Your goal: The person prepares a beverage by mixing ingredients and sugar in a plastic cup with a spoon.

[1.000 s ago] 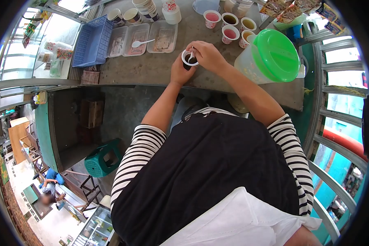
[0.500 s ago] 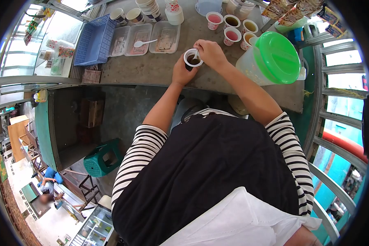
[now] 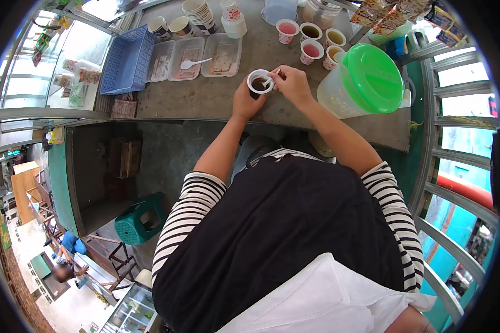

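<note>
My left hand (image 3: pixel 246 102) is wrapped round a small cup (image 3: pixel 255 93) with a white rim and dark liquid inside, near the counter's front edge. My right hand (image 3: pixel 292 84) pinches the handle of a white plastic spoon (image 3: pixel 268 82), whose lower end leans into the cup. Farther back stand several patterned paper cups of drink, among them a pink one (image 3: pixel 311 51) and a dark brown one (image 3: pixel 311 31). To the right of my right hand is a clear pitcher (image 3: pixel 334 93) with a green lid (image 3: pixel 375 77).
Clear plastic trays (image 3: pixel 221 55) lie at the back left, one holding another white spoon (image 3: pixel 195 63). Beside them are a blue basket (image 3: pixel 122 64) and stacked paper cups (image 3: pixel 199 15). Below the counter stands a green stool (image 3: pixel 133 225). A person (image 3: pixel 66 261) sits at lower left.
My right hand has shifted right and lower, and the spoon now leans toward the right side of the cup. My left hand keeps its hold on the cup.
</note>
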Available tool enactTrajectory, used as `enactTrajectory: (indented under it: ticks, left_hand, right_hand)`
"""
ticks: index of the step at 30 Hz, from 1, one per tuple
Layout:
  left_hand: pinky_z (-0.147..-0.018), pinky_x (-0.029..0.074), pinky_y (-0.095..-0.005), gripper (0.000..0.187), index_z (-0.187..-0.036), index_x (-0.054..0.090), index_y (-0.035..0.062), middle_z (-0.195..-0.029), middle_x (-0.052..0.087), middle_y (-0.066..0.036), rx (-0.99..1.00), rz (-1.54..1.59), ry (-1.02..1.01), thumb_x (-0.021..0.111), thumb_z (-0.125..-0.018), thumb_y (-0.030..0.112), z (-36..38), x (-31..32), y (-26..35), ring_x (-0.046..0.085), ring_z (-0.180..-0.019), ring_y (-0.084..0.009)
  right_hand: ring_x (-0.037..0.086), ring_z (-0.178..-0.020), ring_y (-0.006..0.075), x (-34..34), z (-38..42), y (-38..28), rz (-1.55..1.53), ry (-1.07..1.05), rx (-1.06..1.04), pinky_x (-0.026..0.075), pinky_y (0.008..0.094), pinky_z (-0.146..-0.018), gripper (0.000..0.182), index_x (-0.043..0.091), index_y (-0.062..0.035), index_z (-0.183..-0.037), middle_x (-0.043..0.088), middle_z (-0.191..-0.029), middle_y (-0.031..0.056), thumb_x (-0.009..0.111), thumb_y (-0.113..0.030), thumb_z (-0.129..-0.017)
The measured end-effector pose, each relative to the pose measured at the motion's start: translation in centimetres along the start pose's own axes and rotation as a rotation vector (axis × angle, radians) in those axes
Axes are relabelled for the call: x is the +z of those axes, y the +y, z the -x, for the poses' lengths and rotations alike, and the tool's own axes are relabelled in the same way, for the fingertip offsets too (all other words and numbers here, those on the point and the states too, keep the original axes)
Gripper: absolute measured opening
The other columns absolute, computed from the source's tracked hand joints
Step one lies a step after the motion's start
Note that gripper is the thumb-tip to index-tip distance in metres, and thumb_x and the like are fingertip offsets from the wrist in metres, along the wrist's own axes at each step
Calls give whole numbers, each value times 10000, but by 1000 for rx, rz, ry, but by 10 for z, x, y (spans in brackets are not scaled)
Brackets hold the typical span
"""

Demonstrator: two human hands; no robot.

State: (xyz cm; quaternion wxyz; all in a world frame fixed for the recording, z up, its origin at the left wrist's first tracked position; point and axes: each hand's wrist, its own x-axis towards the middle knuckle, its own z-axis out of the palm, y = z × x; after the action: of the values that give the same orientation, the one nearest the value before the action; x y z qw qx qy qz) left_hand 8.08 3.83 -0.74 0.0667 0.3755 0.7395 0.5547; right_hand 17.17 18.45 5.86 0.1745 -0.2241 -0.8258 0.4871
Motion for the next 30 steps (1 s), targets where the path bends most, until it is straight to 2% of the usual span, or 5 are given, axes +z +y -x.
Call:
enactTrajectory:
  ticks: [6, 8, 12, 17, 30]
  left_hand:
    - [-878, 519, -392, 562, -1215, 578, 61, -1124, 673, -155, 27, -15, 22, 799, -722, 216, 0, 0, 2, 658, -1049, -332]
    - [-876, 519, -394, 563, -1213, 578, 62, -1122, 674, -155, 15, -12, 19, 800, -722, 223, -1, -1, 3, 658, -1048, -333]
    - [-872, 520, -397, 572, -1215, 574, 63, -1118, 675, -155, 7, -21, 14, 803, -721, 235, 0, -1, 2, 659, -1043, -336]
    - [-876, 519, -386, 577, -1218, 570, 49, -1114, 675, -160, -5, -13, 16, 810, -728, 238, 0, -1, -1, 666, -1035, -320]
    - [-830, 518, -426, 554, -1192, 560, 76, -1065, 674, -172, 0, -22, 17, 791, -716, 240, 2, 1, -4, 652, -1002, -382]
  right_hand:
    - [651, -604, 253, 1, 1, 5, -105, 113, -117, 488, 352, -585, 171, 701, -21, -879, 663, -688, 132, 693, -191, -875]
    - [640, -599, 230, -9, -2, -6, 97, 140, -473, 469, 323, -565, 170, 683, 10, -936, 654, -697, 133, 651, -156, -920]
    - [626, -604, 278, -5, -8, -6, 145, 86, -483, 463, 356, -576, 169, 685, -2, -942, 633, -695, 157, 643, -164, -919]
    - [654, -775, 376, 5, -17, 7, 80, -31, -132, 503, 460, -676, 222, 694, -40, -893, 665, -781, 196, 606, -242, -918]
    - [642, -948, 342, -2, -35, -37, 463, -548, -404, 496, 425, -828, 154, 647, -43, -997, 679, -963, 163, 551, -123, -907]
